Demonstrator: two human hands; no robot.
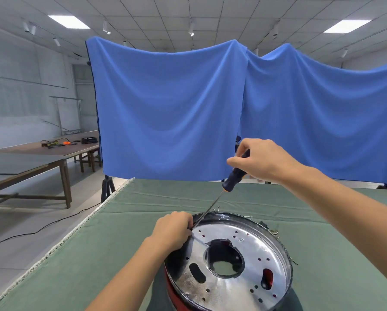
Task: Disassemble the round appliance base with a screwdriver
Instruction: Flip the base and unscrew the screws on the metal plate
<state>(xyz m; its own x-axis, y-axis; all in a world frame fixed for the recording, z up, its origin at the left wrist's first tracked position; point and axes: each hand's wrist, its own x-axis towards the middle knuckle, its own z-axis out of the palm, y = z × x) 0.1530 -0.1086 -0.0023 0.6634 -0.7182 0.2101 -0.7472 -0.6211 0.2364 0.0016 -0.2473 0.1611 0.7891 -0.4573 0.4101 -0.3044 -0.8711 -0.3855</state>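
From the head view, the round appliance base (230,263) is seen lying on the green-covered surface (125,221), close to its near edge and somewhat nearer its left edge than its right; its red outer wall shows at the bottom. The screwdriver (234,173) is gripped by the right hand (263,161), whose fingers are curled round the dark handle, and the shaft slants down to the far left part of the rim. The left hand (172,230) rests there on the rim, its fingers curled and closed about the shaft near the tip; whether the tip is seated in a screw cannot be told, since it is hidden by the fingers.

Several risks are judged from this. The tip could slip off under pressure and strike the left fingers, because they lie right at the point of contact. The steep slant of the shaft could cause a screw head to be stripped. The base could skid or tip on the cloth, being steadied at one side only. The cut metal edges around the central opening could scratch a hand.

The base is a shallow dish-like shell. Nothing loose is seen lying in it; through the central opening the green cloth shows, and red shows through a slot at the right.
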